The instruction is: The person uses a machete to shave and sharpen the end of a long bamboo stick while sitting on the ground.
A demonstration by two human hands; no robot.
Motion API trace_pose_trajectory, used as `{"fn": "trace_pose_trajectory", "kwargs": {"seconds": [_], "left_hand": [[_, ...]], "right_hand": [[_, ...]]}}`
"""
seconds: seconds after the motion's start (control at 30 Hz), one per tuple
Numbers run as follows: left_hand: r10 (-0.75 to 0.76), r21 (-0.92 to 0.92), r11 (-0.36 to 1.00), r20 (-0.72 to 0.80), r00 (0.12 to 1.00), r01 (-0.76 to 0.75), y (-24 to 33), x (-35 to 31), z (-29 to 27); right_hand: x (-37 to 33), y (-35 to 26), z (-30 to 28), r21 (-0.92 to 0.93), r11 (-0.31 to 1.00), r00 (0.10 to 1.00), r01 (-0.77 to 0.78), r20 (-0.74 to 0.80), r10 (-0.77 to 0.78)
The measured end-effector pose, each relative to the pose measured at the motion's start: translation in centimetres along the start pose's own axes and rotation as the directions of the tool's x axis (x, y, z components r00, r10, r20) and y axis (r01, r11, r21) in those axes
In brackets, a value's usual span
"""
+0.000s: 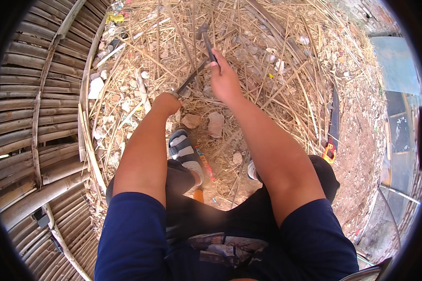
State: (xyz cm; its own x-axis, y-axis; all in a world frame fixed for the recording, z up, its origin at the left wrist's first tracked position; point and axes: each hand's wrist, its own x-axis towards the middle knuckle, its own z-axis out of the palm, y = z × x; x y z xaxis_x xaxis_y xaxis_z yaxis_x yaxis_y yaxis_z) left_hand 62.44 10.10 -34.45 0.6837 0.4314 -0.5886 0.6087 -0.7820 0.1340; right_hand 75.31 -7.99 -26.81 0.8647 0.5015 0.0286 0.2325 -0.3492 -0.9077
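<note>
My left hand [166,104] is closed around the handle of a long dark-bladed knife [191,80]; the handle is mostly hidden in the fist. Its narrow blade slants up and to the right over the straw. A little farther right, my right hand [226,79] grips a hammer [208,43] by its dark handle, the head pointing away from me. The knife's far end lies close beside the hammer handle; whether they touch I cannot tell. Below both tools, dry straw [173,51] and broken stones cover the ground.
On the right lies a hand saw [334,117] with an orange-yellow handle. A slatted bamboo wall [18,112] runs along the left. Between my feet are a red wrapper [205,164] and an orange object [198,195]. Long poles [279,30] lie at the back; grey-blue panels [396,65] stand far right.
</note>
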Motion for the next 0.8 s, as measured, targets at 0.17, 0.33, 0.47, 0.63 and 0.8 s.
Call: {"fn": "trace_pose_trajectory", "kwargs": {"seconds": [0.17, 0.33, 0.47, 0.63, 0.8], "left_hand": [[0.016, 0.043, 0.999, 0.037, 0.999, -0.018, -0.2, 0.6, 1.2], [-0.040, -0.008, 0.999, 0.106, 0.994, 0.041, 0.1, -0.6, 0.7], [-0.004, -0.009, 1.000, 0.090, 0.996, 0.004, -1.6, 1.1, 2.6], [0.073, 0.089, 0.993, 0.031, 0.997, -0.076, -1.5, 1.6, 3.4], [-0.041, 0.014, 0.999, 0.158, 0.987, 0.040, -0.5, 0.5, 2.4]], "right_hand": [[-2.3, 5.7, 0.2, -0.249, 0.958, 0.962, -0.142, 0.193, 0.192], [-1.8, 6.6, 0.5, -0.287, 0.951, 0.971, -0.112, 0.172, 0.166], [0.0, 4.0, 1.1, -0.128, 0.992, 1.000, -0.021, 0.018, 0.023], [-1.6, 3.6, -0.1, -0.165, 0.983, 0.986, -0.086, 0.125, 0.107], [-3.3, 9.3, 0.3, -0.406, 0.897, 0.912, -0.173, 0.278, 0.301]]}}
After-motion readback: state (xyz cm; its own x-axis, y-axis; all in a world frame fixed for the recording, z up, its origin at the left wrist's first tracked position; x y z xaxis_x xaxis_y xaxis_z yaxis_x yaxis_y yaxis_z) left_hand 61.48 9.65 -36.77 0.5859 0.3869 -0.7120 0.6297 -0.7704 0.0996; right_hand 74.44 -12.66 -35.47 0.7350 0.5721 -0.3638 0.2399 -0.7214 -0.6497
